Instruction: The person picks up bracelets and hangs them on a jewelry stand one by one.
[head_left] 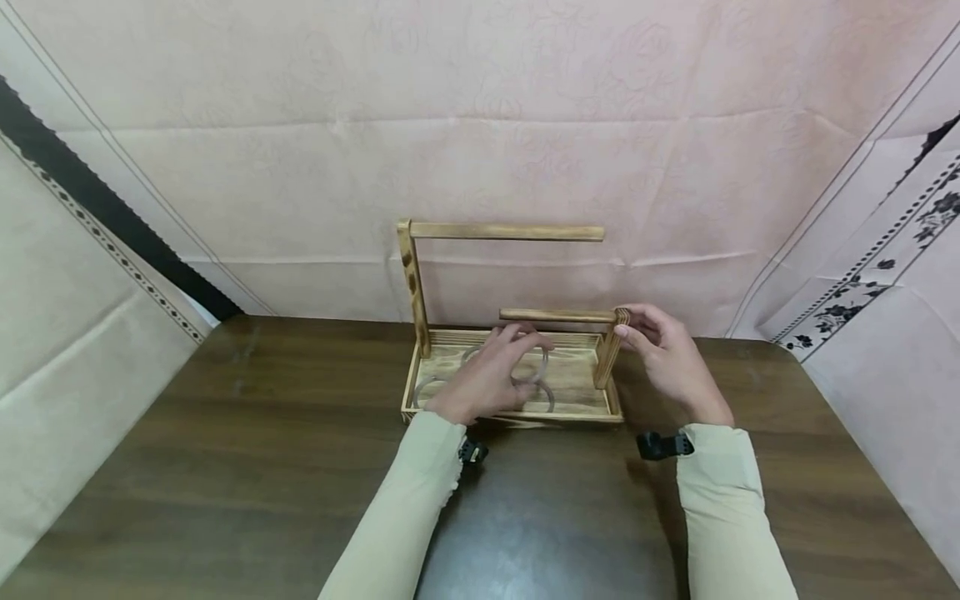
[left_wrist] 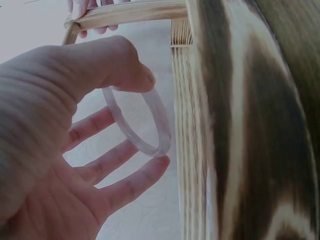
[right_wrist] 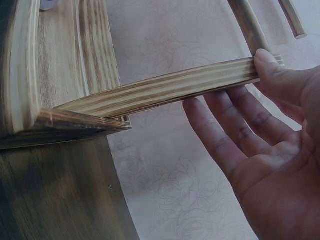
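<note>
A wooden jewelry stand [head_left: 581, 377] with a tray base, a tall post with its bar at the left and a short post [right_wrist: 175, 85] with its bar at the right stands on the table. My left hand [head_left: 487, 375] is over the tray and holds a pale translucent bangle [left_wrist: 162, 125] between thumb and fingertips. More bangles [head_left: 551, 400] lie in the tray, partly hidden by this hand. At the right, my right hand [head_left: 667, 358] grips the top of the short post, thumb on one side and fingers on the other. Both bars carry no bangle.
The tall post's bar [head_left: 510, 232] reaches rightward above the tray. Behind the brown wooden table [head_left: 300, 467] hangs a pale cloth [head_left: 487, 167] with creases. Patterned cloth borders run along both sides.
</note>
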